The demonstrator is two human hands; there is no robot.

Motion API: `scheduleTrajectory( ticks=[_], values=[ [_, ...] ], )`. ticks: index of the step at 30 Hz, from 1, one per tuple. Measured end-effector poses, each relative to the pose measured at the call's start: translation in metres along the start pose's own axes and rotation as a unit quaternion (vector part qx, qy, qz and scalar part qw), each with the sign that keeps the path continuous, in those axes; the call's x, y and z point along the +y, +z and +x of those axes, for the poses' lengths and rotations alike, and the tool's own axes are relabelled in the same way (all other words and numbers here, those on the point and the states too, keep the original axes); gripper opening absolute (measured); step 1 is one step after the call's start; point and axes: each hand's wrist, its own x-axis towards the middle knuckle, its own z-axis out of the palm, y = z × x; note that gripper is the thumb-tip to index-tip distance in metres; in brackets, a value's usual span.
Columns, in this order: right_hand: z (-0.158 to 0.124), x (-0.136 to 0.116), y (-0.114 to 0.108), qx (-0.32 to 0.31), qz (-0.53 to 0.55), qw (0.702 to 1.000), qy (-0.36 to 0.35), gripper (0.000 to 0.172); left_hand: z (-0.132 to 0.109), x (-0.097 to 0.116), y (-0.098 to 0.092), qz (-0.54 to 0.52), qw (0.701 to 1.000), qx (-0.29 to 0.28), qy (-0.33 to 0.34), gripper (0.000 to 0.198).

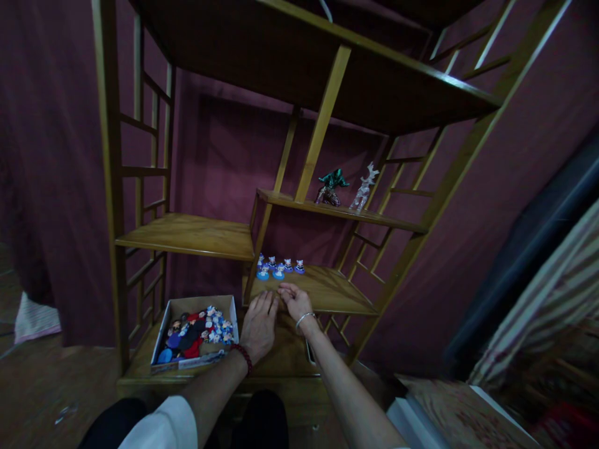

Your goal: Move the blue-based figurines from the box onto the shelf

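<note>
Both hands meet at the front edge of the low right shelf [327, 290]. My left hand [259, 319], with a dark red beaded bracelet at the wrist, shows its back, and its fingers are bent together over the edge. My right hand [296, 303], wearing a silver bracelet, is closed with its fingertips turned towards the left ones. Anything held between them is hidden. Just behind the hands, several small figurines [279, 271] on blue and purple round bases stand in two rows. Left of my left hand, an open cardboard box [235, 318] holds a jumble of figurine parts [218, 325].
The wooden display rack [107, 187] has stepped shelves and upright posts. A green and brown figure [333, 187] and a clear deer figurine [364, 188] stand on the shelf above. A dark flat object [309, 352] lies partly behind my right forearm. Boxes [449, 411] are at lower right.
</note>
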Motion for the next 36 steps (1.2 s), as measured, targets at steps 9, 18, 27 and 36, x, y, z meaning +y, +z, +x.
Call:
scheduleTrajectory(
  ticks=[9,18,27,36],
  values=[
    [-0.038,-0.025,0.016,0.017,-0.007,0.999,-0.026,0.022,-0.02,-0.009,-0.006,0.012,0.999,-0.025,0.031,0.054],
    [-0.068,-0.029,0.033,0.076,-0.106,0.987,-0.091,0.025,-0.038,-0.012,-0.011,-0.015,0.999,-0.007,0.039,0.052],
    [-0.104,-0.026,0.068,0.083,-0.152,0.969,-0.174,0.022,-0.074,-0.041,0.009,-0.073,0.997,-0.004,0.02,0.042],
    [-0.123,0.01,0.117,-0.005,-0.115,0.982,-0.151,0.027,-0.118,-0.075,0.022,-0.124,0.99,-0.063,-0.023,0.049]
  ],
)
